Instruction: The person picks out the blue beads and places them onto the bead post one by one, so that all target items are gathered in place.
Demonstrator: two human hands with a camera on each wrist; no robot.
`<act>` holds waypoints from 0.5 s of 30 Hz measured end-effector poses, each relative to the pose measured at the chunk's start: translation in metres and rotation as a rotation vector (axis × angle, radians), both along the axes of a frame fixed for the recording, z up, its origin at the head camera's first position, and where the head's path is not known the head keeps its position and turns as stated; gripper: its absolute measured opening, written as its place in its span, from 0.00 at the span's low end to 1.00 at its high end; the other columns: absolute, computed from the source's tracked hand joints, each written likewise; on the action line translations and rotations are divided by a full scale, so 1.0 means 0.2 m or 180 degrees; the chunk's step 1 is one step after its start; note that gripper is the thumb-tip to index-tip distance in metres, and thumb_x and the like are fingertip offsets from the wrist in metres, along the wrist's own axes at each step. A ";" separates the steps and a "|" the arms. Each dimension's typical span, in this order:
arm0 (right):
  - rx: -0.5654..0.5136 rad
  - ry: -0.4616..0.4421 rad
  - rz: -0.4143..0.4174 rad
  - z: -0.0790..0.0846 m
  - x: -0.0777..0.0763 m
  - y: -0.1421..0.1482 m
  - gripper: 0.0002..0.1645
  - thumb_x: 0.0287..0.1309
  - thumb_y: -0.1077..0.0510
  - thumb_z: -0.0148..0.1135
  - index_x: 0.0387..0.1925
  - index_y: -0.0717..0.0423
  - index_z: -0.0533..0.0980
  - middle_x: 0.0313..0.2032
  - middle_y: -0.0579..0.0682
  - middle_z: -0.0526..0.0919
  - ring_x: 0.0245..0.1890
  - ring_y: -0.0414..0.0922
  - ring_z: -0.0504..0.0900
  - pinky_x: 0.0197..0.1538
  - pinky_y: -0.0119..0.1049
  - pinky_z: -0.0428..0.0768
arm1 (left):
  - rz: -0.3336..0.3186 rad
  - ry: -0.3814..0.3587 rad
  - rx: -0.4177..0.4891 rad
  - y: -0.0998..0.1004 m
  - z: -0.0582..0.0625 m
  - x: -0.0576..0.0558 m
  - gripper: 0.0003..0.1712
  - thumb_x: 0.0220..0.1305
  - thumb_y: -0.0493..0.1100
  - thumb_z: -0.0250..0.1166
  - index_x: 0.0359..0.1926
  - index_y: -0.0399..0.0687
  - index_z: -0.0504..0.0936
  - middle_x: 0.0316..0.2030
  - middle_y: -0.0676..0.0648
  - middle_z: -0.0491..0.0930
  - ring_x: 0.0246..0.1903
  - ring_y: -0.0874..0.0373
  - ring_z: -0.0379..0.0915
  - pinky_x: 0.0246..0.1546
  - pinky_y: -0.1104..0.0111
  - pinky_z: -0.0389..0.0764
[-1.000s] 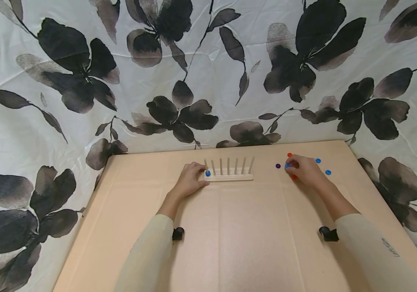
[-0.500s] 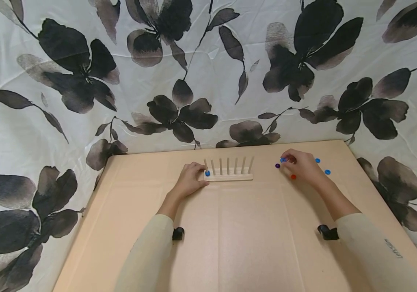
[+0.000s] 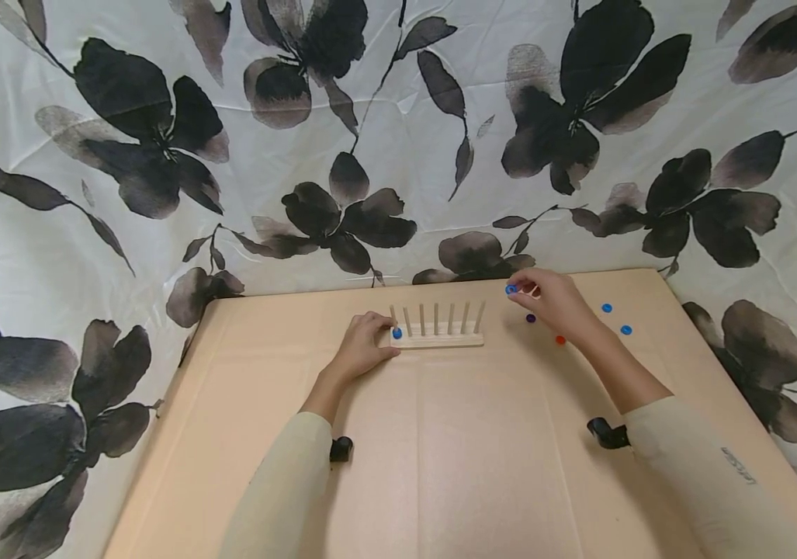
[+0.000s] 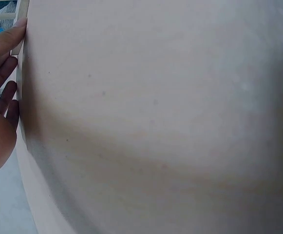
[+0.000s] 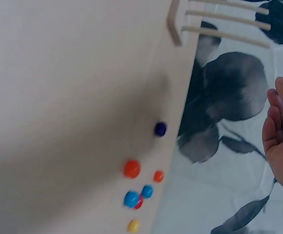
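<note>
A wooden peg rack (image 3: 443, 340) with a row of upright pegs stands near the far edge of the table. My left hand (image 3: 363, 345) grips its left end, and the left wrist view shows the thumb against the rack's edge. One blue bead (image 3: 396, 333) sits low on the leftmost peg. Raised to the right of the rack, my right hand (image 3: 555, 307) pinches another blue bead (image 3: 511, 289) between thumb and fingertips. The right wrist view shows that hand (image 5: 282, 126) at its right edge, with the held bead hidden.
Loose beads lie on the table (image 3: 482, 466) right of the rack: a purple bead (image 3: 531, 318), an orange bead (image 3: 560, 339) and two blue ones. The right wrist view also shows a yellow bead (image 5: 134, 225). Floral cloth (image 3: 398, 116) hangs behind.
My right hand has lifted the blue bead from among the loose beads and moved it left and up, toward the rack. The left hand stays on the rack.
</note>
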State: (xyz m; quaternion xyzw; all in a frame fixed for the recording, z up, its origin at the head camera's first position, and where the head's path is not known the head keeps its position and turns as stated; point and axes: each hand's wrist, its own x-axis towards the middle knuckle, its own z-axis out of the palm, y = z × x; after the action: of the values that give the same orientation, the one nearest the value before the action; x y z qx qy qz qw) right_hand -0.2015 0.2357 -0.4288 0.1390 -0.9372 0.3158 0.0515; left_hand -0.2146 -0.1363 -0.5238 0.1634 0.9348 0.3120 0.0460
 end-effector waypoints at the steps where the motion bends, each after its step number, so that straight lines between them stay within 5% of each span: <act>1: -0.0016 0.0029 0.0017 0.01 0.00 -0.01 0.11 0.66 0.59 0.69 0.48 0.58 0.83 0.41 0.57 0.86 0.43 0.53 0.82 0.49 0.50 0.81 | -0.0001 -0.0006 0.0002 0.00 0.00 0.00 0.32 0.56 0.48 0.80 0.61 0.45 0.82 0.59 0.44 0.79 0.62 0.46 0.66 0.68 0.55 0.68; 15: -0.0316 0.0404 0.0361 0.08 -0.04 -0.28 0.09 0.62 0.60 0.73 0.44 0.55 0.85 0.38 0.52 0.85 0.41 0.48 0.80 0.44 0.40 0.80 | -0.0005 -0.0023 0.0027 0.00 0.01 -0.02 0.32 0.56 0.47 0.80 0.60 0.46 0.82 0.60 0.44 0.78 0.62 0.45 0.66 0.68 0.54 0.67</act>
State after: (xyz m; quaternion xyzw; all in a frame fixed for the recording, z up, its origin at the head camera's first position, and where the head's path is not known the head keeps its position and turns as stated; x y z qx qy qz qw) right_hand -0.2088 0.1799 -0.4131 0.2089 -0.9059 0.3548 0.0996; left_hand -0.2178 -0.1360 -0.5214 0.1632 0.9332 0.3165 0.0490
